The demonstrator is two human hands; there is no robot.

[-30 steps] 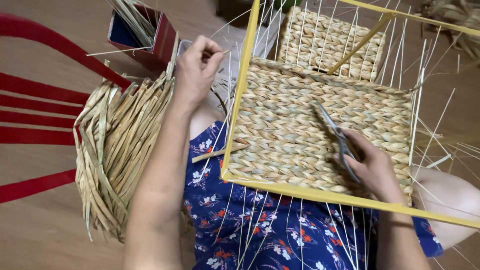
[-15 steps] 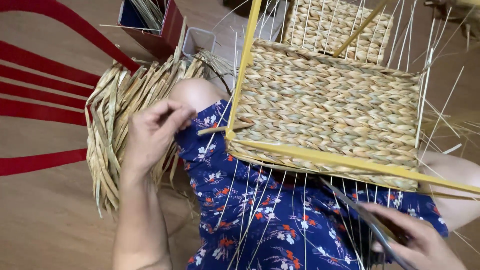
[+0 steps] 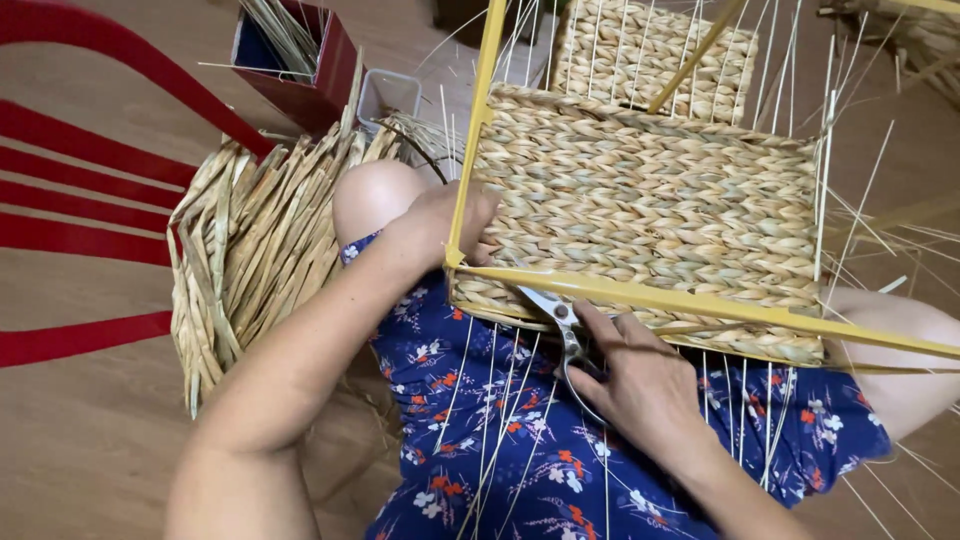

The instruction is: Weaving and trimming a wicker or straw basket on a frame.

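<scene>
Steel scissors (image 3: 560, 320) sat in the right hand (image 3: 640, 385), whose fingers (image 3: 600, 330) were curled around the handles, the index finger lying along the top and the blades pointing up toward the lower edge of the woven basket (image 3: 650, 210). The blades looked slightly parted, their tips just under the yellow metal frame (image 3: 700, 300) where loose fibre ends hung from the weave. The left hand (image 3: 450, 220) was pressed against the basket's near left corner, fingers closed around the frame's upright, though the fingertips were hidden behind the yellow bar, so how tightly they pinched could not be told.

The basket itself rested on the person's lap, tilted toward the camera, over a blue flowered dress (image 3: 500, 440), with thin pale spokes (image 3: 490, 400) running down out of the weave across the cloth.

Judged from this, the step in hand was trimming stray ends along the bottom row while the other hand steadied the work. The next cut would call for keeping the blade tips clear of the spokes and of the braided strands that must stay whole.

Further out lay a bundle of dried flat leaves (image 3: 250, 250) on the floor to the left, beside a red chair (image 3: 90, 210) and a red box (image 3: 300, 60) holding more stalks.
</scene>
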